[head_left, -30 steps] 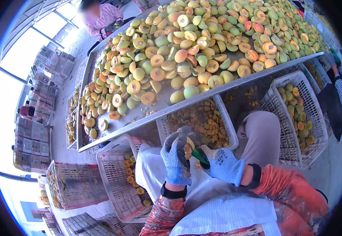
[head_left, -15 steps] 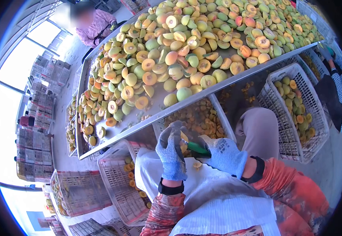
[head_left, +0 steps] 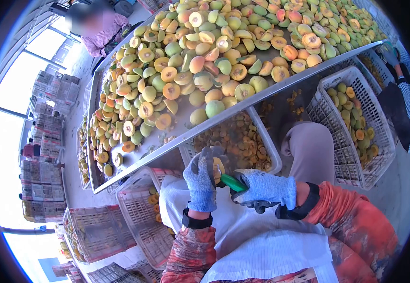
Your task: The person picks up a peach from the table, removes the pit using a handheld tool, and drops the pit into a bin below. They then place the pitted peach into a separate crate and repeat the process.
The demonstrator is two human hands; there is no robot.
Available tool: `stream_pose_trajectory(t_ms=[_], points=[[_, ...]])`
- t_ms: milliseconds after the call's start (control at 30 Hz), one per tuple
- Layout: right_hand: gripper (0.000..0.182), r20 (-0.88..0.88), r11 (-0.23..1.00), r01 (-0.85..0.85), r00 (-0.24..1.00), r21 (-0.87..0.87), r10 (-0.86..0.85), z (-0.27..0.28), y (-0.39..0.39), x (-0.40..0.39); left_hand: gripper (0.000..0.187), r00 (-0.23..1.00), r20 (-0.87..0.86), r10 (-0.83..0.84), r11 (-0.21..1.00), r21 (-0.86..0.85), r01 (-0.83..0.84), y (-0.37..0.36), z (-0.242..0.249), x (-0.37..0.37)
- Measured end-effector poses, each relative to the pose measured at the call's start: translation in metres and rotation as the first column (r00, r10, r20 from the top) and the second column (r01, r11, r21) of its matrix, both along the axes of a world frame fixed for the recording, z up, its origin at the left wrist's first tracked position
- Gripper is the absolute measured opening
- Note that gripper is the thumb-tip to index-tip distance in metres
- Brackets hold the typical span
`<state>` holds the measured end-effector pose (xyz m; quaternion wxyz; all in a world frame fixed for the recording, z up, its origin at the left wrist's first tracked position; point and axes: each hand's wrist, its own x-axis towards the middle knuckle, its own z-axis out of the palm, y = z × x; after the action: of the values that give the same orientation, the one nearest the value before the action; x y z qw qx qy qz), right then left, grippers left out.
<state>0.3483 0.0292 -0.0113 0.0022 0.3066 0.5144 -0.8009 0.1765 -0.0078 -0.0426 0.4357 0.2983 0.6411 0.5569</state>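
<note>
Head view, fruit (head_left: 219,168): yellow-orange, pinched in the left hand (head_left: 201,183), left of the right hand (head_left: 265,187).
Tool (head_left: 232,182): green, gripped by the right hand, long axis slanting up-left towards the fruit.
Hands: apart, near each other.
Tabletop (head_left: 180,125): beyond both, heaped with fruit.

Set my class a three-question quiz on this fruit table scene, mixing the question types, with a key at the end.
1. Which hand holds the green-handled tool?
2. True or false: all the fruit on the table is whole.
3. The left hand holds: A) a brush; B) a piece of fruit; C) a cloth.

Key: 1. The right hand; 2. False; 3. B.
</note>
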Motion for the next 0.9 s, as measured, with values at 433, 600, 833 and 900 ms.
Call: stream_pose_trajectory(t_ms=[433, 600, 833, 900], points=[[0.028, -0.254, 0.938, -0.027, 0.965, -0.346, -0.066, -0.030, 0.017, 0.003, 0.036, 0.960, 0.123, -0.253, 0.956, -0.121, 0.267, 0.028, 0.022, -0.006], [0.034, -0.398, 0.892, 0.057, 0.881, -0.448, -0.257, -0.021, 0.029, -0.001, 0.037, 0.914, 0.362, -0.185, 0.982, 0.108, 0.156, 0.043, -0.024, -0.026], [0.041, -0.109, 0.509, 0.300, 0.923, 0.807, -0.369, -0.056, 0.041, 0.001, 0.034, 0.941, 0.335, -0.048, 0.994, 0.105, 0.013, 0.040, -0.004, -0.045], [0.047, -0.096, 0.473, 0.266, 0.931, 0.840, -0.353, -0.050, 0.029, -0.012, 0.037, 0.671, 0.742, -0.008, 0.995, 0.076, -0.072, 0.039, -0.003, -0.048]])
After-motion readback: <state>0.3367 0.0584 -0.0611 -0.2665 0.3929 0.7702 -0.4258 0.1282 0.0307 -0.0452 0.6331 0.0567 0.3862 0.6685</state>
